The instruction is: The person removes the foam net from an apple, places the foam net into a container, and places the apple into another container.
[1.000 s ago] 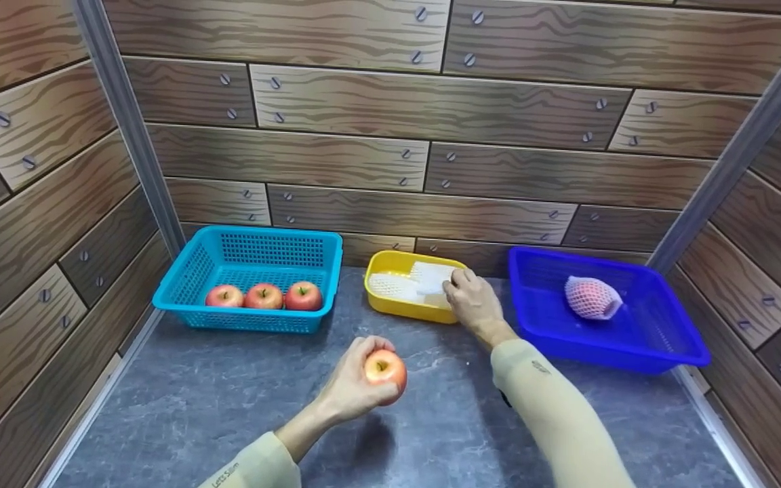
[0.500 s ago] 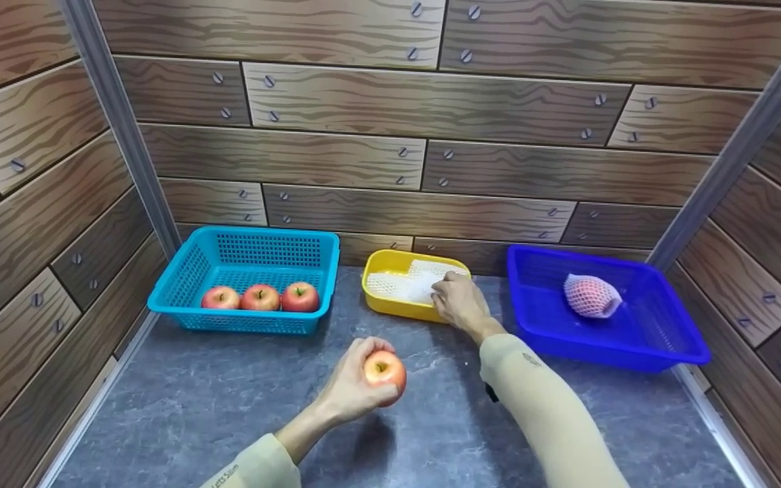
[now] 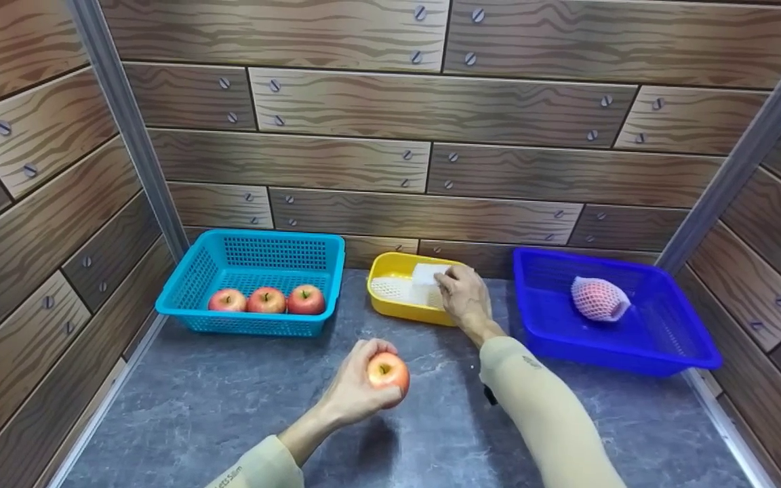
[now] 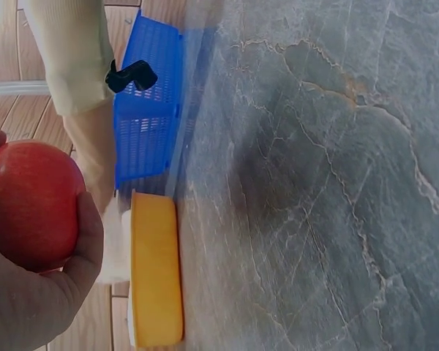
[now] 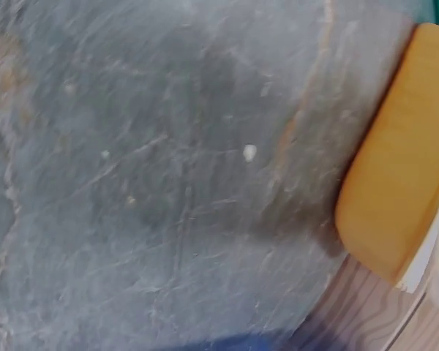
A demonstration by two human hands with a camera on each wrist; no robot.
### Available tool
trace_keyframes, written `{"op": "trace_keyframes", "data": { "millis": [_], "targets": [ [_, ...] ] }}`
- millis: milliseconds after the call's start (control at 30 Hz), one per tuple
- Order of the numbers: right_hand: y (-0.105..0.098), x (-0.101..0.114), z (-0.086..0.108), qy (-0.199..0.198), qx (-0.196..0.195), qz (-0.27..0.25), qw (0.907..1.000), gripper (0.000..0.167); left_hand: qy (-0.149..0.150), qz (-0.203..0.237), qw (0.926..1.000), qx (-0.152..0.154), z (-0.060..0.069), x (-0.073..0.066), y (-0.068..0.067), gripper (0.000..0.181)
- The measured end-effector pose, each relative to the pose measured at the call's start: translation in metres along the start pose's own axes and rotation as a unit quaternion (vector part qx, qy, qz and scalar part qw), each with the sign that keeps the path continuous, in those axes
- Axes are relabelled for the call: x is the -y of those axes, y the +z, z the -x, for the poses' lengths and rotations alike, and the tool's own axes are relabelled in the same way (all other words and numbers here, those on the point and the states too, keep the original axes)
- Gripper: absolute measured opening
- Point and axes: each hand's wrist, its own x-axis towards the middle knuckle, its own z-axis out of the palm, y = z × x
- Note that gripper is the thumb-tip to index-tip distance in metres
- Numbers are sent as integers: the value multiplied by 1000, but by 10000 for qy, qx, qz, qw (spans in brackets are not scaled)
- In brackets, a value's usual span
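Observation:
My left hand point(image 3: 356, 390) holds a red-yellow apple point(image 3: 388, 374) above the table, fingers and thumb around its sides. The same apple point(image 4: 33, 205) fills the left edge of the left wrist view. Over the right end of the yellow container point(image 3: 404, 310), my right hand point(image 3: 466, 295) pinches a white foam net sleeve point(image 3: 426, 274). Another white foam net point(image 3: 390, 289) lies in the container's left part. The right wrist view has the yellow container's side point(image 5: 395, 161), while the fingertips are out of its frame.
A turquoise basket point(image 3: 248, 325) with three apples point(image 3: 267, 299) stands at the back left. At the back right, a dark blue basket point(image 3: 634, 359) holds one apple in a foam net point(image 3: 598, 299). Wood-patterned walls point(image 3: 350, 163) enclose the grey table point(image 3: 228, 400).
My right hand has shifted slightly within the yellow container, and the foam net at its fingertips now stands a little raised. The left hand keeps its hold on the apple.

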Motion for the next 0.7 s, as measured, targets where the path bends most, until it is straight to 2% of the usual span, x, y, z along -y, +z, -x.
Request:
{"op": "trace_keyframes", "data": {
  "millis": [67,167,233,300,367,433,567,700],
  "targets": [
    [-2,3,3,447,844,-201,9952,14,-17,23,10000,-1,0,0,0,50],
    [-4,6,4,1134,1858,-530,9746,18,-2,41,10000,-19,-1,1,0,50],
    [-7,7,3,1401,2272,-722,9610,24,10,39,10000,-31,-2,1,0,50],
    [-10,7,3,1487,2485,-823,9536,27,21,35,10000,-32,-2,1,1,49],
    [-13,8,2,1474,2605,-893,9500,29,33,47,10000,-23,-2,0,2,49],
    [-15,9,2,1470,2553,-918,9512,29,55,70,10000,1,-2,0,3,49],
    [-23,11,0,1450,2193,-828,9613,26,115,98,9999,33,-2,-1,4,51],
    [-35,11,-1,1203,1734,-778,9744,26,135,105,9998,48,-2,-2,5,53]
  ]
}}
